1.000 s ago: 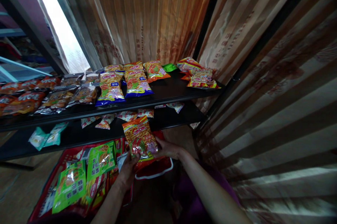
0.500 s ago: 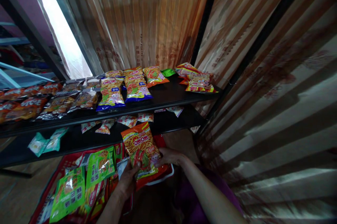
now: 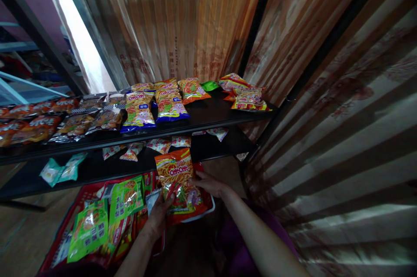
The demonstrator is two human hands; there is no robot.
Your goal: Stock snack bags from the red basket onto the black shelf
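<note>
An orange snack bag point(image 3: 179, 173) with a picture of sticks and a red and white logo is held upright, front towards me, above the red basket. My left hand point(image 3: 159, 212) grips its lower left side, the thumb lying over the front. At the right side of the bag is my right hand point(image 3: 210, 183), its fingers against the edge and front; part of the grip is hidden behind the bag. Below and left of the bag, the red basket point(image 3: 70, 212) holds green snack packets point(image 3: 89, 229) and other colourful packs.
A black shelf point(image 3: 208, 114) crosses ahead, bearing blue-bottomed snack bags point(image 3: 140, 112), brown bags point(image 3: 106, 120) and a red and yellow pile point(image 3: 249, 99) at right. The lower shelf point(image 3: 107, 168) holds small packs and teal packets point(image 3: 63, 169). Black posts and a pleated curtain point(image 3: 325, 138) stand at right.
The bag is turned slightly more upright and sits a little further right in view. My right hand's fingers have shifted upward along its right side. The view has moved slightly.
</note>
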